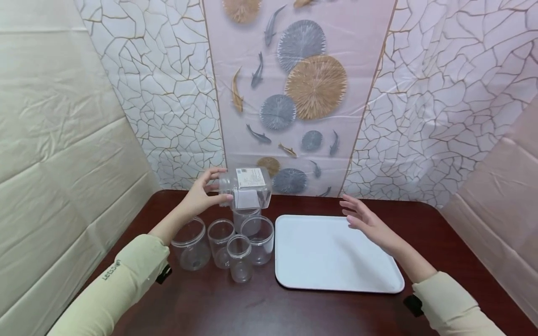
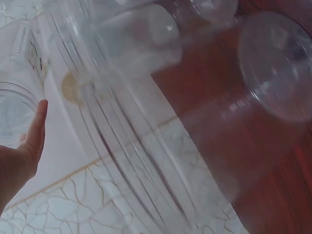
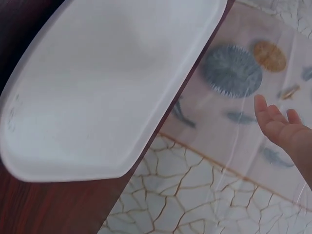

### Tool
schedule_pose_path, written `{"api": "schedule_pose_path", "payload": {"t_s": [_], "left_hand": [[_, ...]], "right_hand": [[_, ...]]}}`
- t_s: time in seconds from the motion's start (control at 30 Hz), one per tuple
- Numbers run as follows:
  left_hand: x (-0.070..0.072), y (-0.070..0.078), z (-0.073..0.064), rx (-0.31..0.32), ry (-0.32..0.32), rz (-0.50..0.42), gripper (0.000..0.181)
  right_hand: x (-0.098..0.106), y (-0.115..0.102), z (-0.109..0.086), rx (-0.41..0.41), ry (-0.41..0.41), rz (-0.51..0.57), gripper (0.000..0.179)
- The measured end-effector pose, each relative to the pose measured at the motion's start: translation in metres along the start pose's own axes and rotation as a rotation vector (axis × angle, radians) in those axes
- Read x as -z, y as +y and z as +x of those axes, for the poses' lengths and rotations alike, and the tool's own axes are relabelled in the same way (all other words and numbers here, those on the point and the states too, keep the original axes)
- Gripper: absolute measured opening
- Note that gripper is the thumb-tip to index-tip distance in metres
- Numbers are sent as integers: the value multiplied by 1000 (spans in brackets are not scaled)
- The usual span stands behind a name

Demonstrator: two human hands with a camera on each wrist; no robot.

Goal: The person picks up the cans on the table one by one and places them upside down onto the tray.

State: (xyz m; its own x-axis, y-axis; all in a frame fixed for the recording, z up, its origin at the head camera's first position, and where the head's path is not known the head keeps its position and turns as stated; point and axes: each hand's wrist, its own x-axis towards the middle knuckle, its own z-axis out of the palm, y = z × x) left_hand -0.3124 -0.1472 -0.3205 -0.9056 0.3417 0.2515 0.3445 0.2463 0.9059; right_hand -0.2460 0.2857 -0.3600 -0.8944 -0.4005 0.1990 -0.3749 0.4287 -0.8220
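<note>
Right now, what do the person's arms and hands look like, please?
The left sleeve and right sleeve are pale yellowish-green, bunched at the ends. Dark lettering marks the left one. A small black piece shows beside each. The left hand and right hand are ungloved.

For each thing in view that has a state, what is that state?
Labelled clear jar: held sideways
Left hand: gripping that jar's neck
Four front jars: upright, lidless
Rear jar: apparently upright, top hidden
White tray: lying flat
Right hand: fingers relaxed, holding nothing
</note>
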Motion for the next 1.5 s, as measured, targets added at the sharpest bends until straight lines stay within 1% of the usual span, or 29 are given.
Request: {"api": "schedule_pose_path", "payload": {"t_s": [0.23, 0.4, 0.5, 0.6, 0.7, 0.8, 0.9, 1.0, 1.2, 1.33, 1.4, 1.5], "left_hand": [[-14, 2, 0, -40, -13, -21, 70], [-22, 7, -2, -57, -13, -52, 71], [-28, 12, -5, -54, -11, -71, 71], [-35, 14, -7, -60, -22, -89, 72], [-42, 15, -9, -90, -32, -100, 72], [-48, 15, -10, -117, -37, -117, 72], [-54, 15, -12, -132, -49, -154, 74], [-59, 15, -14, -141, -63, -180, 74], [-71, 16, -19, -169, -66, -156, 74], [-83, 16, -26, -168, -99, -164, 74], [-90, 17, -29, -170, -124, -186, 74], [-97, 18, -32, -178, -141, -203, 73]], "right_hand": [[-8, -11, 8, 17, -14, 91, 55], [-10, -17, 8, 3, 9, 128, 54], [-14, -21, 7, -15, 50, 160, 53], [-20, -26, 5, -25, 120, 224, 50], [-26, -33, 5, -27, 191, 307, 48], [-30, -39, 5, -31, 220, 359, 47], [-33, -43, 5, -49, 212, 369, 46], [-36, -44, 7, -65, 177, 359, 47], [-44, -43, 5, -51, 102, 364, 50], [-48, -45, 2, -58, 74, 392, 53], [-50, -47, 1, -62, 63, 408, 53], [-51, -51, 0, -69, 43, 436, 55]]}}
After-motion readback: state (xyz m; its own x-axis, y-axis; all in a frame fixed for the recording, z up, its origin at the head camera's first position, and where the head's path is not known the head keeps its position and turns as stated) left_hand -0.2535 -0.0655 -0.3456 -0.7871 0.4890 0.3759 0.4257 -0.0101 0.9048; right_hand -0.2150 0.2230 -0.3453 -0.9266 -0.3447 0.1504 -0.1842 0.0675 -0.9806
